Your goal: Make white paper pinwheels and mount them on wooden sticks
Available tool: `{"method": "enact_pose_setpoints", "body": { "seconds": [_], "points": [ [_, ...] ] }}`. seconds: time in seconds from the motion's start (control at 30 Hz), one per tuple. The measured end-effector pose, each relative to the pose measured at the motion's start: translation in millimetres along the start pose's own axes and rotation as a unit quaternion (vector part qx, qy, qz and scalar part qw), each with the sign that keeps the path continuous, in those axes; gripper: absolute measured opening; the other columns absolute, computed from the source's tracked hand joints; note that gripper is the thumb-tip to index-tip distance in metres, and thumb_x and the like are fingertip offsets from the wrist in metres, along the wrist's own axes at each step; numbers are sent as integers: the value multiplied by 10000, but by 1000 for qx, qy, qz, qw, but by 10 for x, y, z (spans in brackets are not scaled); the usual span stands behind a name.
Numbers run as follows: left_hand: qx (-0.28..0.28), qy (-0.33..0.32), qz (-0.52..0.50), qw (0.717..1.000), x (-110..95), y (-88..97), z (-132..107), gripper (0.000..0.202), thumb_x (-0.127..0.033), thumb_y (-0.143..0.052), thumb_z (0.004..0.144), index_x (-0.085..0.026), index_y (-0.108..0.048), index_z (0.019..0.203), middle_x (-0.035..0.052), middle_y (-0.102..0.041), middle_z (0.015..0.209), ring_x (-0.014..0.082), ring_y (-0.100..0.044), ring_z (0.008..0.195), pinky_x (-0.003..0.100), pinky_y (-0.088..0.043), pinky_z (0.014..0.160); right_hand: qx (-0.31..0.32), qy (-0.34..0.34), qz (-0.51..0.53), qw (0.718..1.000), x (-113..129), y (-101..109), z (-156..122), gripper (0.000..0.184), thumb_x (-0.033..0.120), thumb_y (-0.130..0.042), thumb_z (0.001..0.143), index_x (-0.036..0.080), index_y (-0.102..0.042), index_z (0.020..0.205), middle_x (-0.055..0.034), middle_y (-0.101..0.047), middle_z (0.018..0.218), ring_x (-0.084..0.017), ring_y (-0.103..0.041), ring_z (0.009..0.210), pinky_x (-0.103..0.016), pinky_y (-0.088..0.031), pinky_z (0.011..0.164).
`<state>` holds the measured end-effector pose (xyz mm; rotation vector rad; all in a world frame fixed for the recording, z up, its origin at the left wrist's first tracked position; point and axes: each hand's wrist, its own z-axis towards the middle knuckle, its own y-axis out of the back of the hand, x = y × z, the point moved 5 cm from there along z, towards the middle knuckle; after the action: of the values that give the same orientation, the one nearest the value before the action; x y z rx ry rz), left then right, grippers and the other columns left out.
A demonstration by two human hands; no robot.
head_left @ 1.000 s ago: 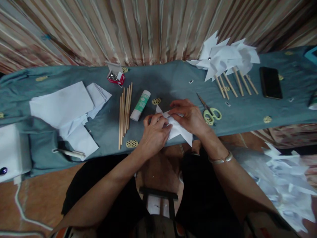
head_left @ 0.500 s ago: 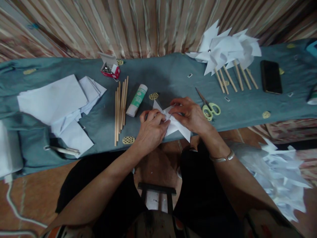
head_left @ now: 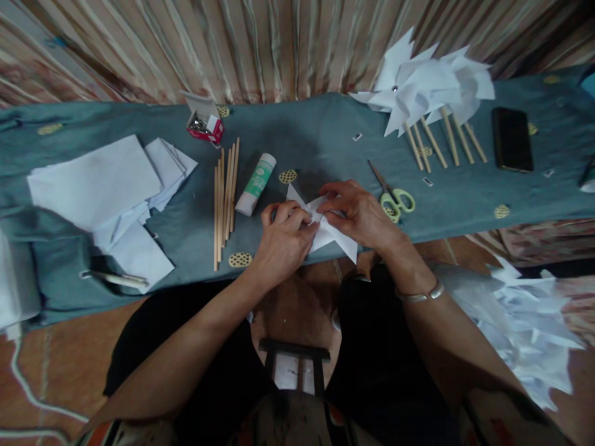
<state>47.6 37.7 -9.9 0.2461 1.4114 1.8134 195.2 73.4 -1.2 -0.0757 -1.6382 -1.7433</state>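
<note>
A white paper pinwheel (head_left: 343, 240) lies at the front edge of the cloth-covered table, its pointed corners sticking out around my fingers. My left hand (head_left: 284, 238) is closed on its left side, with the fingers curled near the centre. From the right, my right hand (head_left: 360, 214) pinches the folded paper near the middle. My fingers hide most of the pinwheel's centre. Left of it rest a glue stick (head_left: 256, 184) with a green label and several thin wooden sticks (head_left: 226, 201). Scissors (head_left: 393, 197) with light green handles lie just beyond my right hand.
Paper sheets (head_left: 95, 183) are piled at the left, near an open red box of metal pins (head_left: 204, 126). Finished pinwheels (head_left: 430, 87) on sticks lie at the back right beside a black phone (head_left: 512, 139). More paper pinwheels (head_left: 534, 334) sit in a plastic bag low at the right.
Both hands keep their hold on the paper pinwheel with barely any finger movement. The whole view has shifted slightly.
</note>
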Motion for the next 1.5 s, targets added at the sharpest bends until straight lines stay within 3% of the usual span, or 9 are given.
{"method": "enact_pose_setpoints", "body": {
  "seconds": [0.43,1.5],
  "points": [
    [-2,0,25,1000,-13,13,-4,253,-267,-456,978,-229,-699,1035,54,-661,1053,264,-478,1142,495,-295,969,4,-18,18,1000,4,13,-23,125,218,-652,838,207,-767,886,-103,-663,1197,-261,-607,1077,-429,-481,964],
    [4,-1,15,1000,9,-8,-41,246,-259,-471,970,-238,-682,1095,60,-656,1083,268,-450,1148,494,-230,989,-15,-33,33,999,-49,-77,-1,159,169,-663,806,220,-717,947,-68,-657,1179,-265,-581,1125,-449,-419,1017]
  ]
}}
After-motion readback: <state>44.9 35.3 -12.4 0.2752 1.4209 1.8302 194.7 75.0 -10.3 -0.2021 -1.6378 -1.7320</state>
